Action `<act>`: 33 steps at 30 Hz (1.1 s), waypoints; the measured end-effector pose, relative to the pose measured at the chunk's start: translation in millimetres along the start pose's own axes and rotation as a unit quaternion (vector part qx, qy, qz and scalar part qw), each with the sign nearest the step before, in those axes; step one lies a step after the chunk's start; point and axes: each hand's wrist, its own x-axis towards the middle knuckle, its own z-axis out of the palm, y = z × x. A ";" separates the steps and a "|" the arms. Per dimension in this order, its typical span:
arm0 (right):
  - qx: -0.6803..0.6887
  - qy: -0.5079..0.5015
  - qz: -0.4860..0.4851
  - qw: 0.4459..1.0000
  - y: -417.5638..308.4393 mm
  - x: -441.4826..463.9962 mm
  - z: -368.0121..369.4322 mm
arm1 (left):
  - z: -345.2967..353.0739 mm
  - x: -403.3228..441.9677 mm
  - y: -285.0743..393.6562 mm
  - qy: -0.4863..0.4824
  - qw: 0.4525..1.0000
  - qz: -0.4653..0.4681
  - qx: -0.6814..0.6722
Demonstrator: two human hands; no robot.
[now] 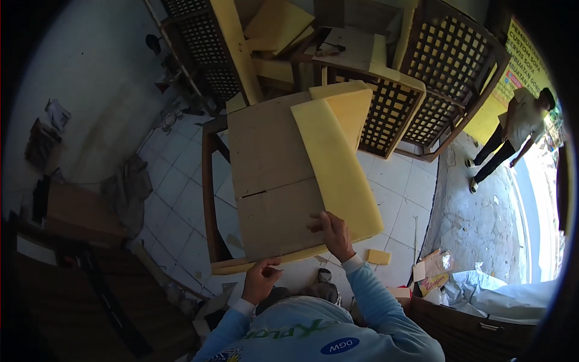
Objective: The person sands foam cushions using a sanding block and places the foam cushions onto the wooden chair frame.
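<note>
A wooden frame point(211, 199) lies before me, largely covered by a brown cardboard panel point(271, 145). Yellow foam strips its near edge, and a thick yellow foam sheet point(338, 163) lies over the panel's right side, its far end folded or overlapped. My left hand point(259, 282) is at the near foam-covered edge, thumb and forefinger apart, with nothing visible between them. My right hand point(333, 234) is over the panel's near right part, beside the foam sheet. Its fingers are partly bent and spread, and I make out nothing held in them.
Wooden lattice frames point(446, 54) lean at the back, with foam pieces point(277, 27) among them. A small foam block point(379, 257) lies on the tiled floor point(395, 190). Another person point(522, 123) stands outside at right. Plastic sheeting point(500, 292) covers something at lower right.
</note>
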 end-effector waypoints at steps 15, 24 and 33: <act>-0.538 0.181 0.005 0.824 24.1 139.5 219.4 | -345.4 -103.4 -183.0 0.243 0.965 -0.069 -0.069; -0.685 0.393 0.084 0.607 59.0 145.6 208.3 | -505.7 -36.3 -166.0 0.294 0.952 -0.082 -0.034; -0.646 0.368 0.329 0.582 54.5 234.5 266.1 | -593.3 111.5 -174.3 0.206 0.950 -0.002 0.234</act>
